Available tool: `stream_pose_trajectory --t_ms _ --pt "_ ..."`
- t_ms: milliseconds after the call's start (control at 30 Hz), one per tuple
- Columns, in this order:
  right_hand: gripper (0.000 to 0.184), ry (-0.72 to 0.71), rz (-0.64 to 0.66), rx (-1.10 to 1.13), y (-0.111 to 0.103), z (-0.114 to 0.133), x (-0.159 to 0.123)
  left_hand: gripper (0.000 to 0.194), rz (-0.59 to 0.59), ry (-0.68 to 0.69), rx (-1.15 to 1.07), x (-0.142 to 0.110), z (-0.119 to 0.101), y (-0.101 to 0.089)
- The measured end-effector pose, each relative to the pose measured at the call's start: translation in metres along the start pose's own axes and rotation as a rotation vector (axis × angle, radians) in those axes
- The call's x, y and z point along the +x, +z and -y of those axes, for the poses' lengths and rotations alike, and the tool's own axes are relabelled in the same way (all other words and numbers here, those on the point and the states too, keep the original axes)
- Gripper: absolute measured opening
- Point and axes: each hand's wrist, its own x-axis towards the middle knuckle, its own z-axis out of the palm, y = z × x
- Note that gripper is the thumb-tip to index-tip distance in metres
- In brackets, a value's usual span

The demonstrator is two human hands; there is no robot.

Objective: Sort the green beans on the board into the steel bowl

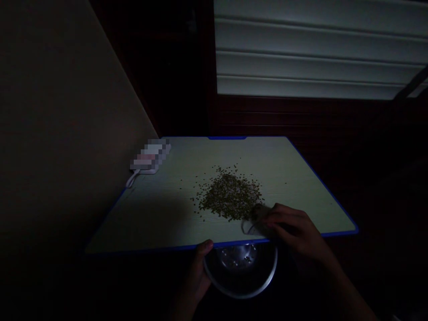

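A pile of small greenish-brown grains or beans [230, 196] lies spread on a pale folding table [301, 196] with a blue edge. Just below the near edge, my left hand [199, 272] grips the left side of a shiny metal bowl [242, 295], its thumb up by the table rim. A few grains sit inside the bowl. My right hand [294, 225] is closed at the pile's near right side, fingers pinched on a see-through thing with a thin curved rim [249, 229]. Dim light hides what kind of thing it is.
A small white box-like object [152, 156], blurred out on top, stands at the table's far left corner with a strap or cord [132, 179]. A wall [67, 111] borders the left. Behind the table rises dark wooden furniture with white slatted panels [301, 58].
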Motion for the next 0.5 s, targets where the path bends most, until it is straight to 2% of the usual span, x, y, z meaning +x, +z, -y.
stream_pose_trajectory --t_ms 133,500 --pt "0.016 0.077 -0.123 -0.055 -0.0016 -0.0008 -0.0009 0.008 -0.003 0.006 -0.018 -0.0008 -0.0004 0.0006" --pt "0.014 0.087 -0.024 -0.051 -0.0003 0.0033 0.0006 0.006 -0.026 0.015 -0.016 -0.0010 -0.0013 0.0013"
